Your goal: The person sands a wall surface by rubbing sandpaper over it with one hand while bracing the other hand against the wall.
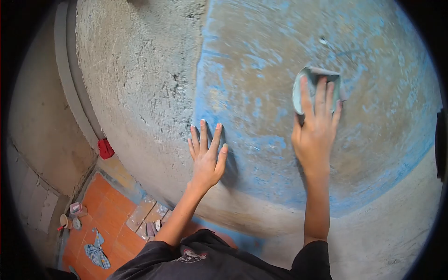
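A wall with a large patch of worn blue paint over grey-brown plaster fills most of the view. My right hand presses a folded sheet of sandpaper against this patch, fingers stretched along it. The sheet's upper edge curls away from the wall, and its underside is hidden. Lower and to the left, my left hand rests with fingers spread at the patch's left border, beside the rough bare plaster. Nothing is in my left hand.
Below left, an orange tiled floor carries a checked cloth, small containers and some loose pieces on pale tiles. A red object is at the wall's lower left edge. A dark object shows at far right.
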Motion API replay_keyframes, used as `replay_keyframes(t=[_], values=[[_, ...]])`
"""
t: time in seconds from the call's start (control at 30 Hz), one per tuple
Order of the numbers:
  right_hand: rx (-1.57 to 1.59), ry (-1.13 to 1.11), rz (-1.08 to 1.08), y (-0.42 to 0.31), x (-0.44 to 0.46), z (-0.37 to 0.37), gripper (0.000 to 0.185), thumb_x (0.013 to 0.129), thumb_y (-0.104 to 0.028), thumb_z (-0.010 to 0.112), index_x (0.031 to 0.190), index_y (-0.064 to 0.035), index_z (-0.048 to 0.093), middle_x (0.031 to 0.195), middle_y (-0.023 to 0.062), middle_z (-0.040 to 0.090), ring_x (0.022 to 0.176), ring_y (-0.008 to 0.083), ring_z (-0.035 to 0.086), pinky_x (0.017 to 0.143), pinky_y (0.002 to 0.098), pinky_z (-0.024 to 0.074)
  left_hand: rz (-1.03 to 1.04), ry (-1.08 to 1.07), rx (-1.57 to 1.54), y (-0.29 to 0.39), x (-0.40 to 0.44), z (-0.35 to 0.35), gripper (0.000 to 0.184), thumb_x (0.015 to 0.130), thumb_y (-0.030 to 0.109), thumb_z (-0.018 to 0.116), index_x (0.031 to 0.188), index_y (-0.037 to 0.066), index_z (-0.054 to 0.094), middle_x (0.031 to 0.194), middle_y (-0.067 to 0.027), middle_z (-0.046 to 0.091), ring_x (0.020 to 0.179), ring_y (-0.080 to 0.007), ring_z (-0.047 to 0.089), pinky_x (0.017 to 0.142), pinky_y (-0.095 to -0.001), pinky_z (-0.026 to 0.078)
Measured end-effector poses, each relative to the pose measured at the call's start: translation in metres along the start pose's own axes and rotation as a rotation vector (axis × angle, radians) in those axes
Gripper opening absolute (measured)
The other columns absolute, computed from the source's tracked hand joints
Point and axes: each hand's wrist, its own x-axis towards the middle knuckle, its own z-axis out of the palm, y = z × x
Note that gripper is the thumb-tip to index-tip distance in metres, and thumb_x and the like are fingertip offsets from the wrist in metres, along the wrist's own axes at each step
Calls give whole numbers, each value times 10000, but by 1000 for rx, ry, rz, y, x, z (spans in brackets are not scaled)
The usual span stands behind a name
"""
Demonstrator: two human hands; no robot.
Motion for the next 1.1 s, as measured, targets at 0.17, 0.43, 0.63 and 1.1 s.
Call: replay_keyframes(t=[0.17,0.43,0.63,1.1], values=[[135,-268,-332,-78,-41,64,749,810,-170,734,1506,-251,470,1566,99,425,1459,271,375,1189,567,221,58,-125,63,-32,-1,-17,664,1013,323,491,1593,92,263,1663,-234,85,1507,-511,-3,1157,-659,3],[-77,-12,135,-73,12,25,727,832,-183,669,1517,-290,449,1576,129,399,1461,314,361,1164,572,253,155,-238,-37,-55,-7,-19,725,1013,286,484,1579,-35,164,1648,-283,56,1504,-518,-23,1166,-638,-12],[36,-331,-2,-121,-96,94,737,837,-246,655,1535,-270,418,1575,182,376,1456,360,355,1148,601,257,184,-273,-79,-64,-11,-13,725,1026,245,450,1566,-88,99,1635,-318,28,1502,-519,-36,1172,-622,-27],[132,-203,579,-212,-219,164,672,875,-240,667,1487,-80,440,1501,316,348,1404,536,294,1140,692,210,241,-307,-178,-47,-8,0,749,1014,260,453,1558,-105,90,1625,-337,-50,1444,-611,-122,1139,-679,-39]])
